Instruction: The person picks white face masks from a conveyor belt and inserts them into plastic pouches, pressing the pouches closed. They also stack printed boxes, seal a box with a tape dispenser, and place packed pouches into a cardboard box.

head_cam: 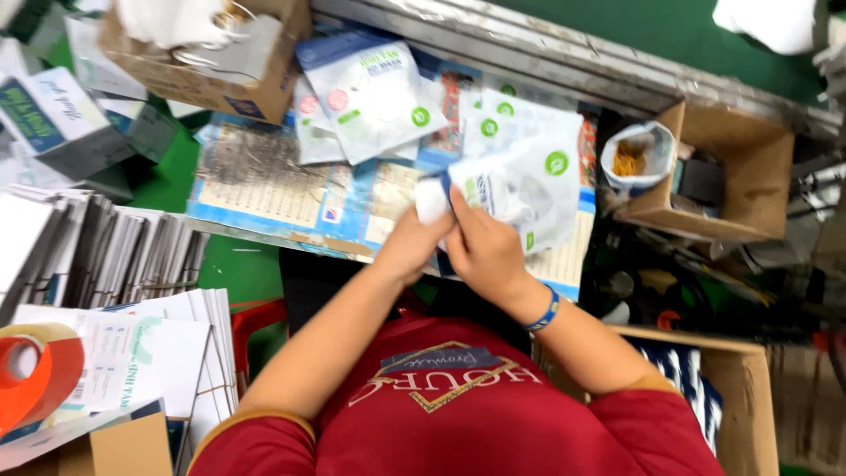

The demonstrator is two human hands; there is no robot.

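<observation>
White plastic pouch (529, 189) with green dots, tilted, held over the worktable.

Green worktop (167, 181) spreads out here, blue printed sheets (264, 181) covering its middle. A grey metal rail (564, 57) runs along the far edge. Open cardboard boxes (740, 167) sit at the right edge, flattened white cartons (97, 247) stack at the left, orange tape dispenser (35, 375) at the near-left corner.
</observation>
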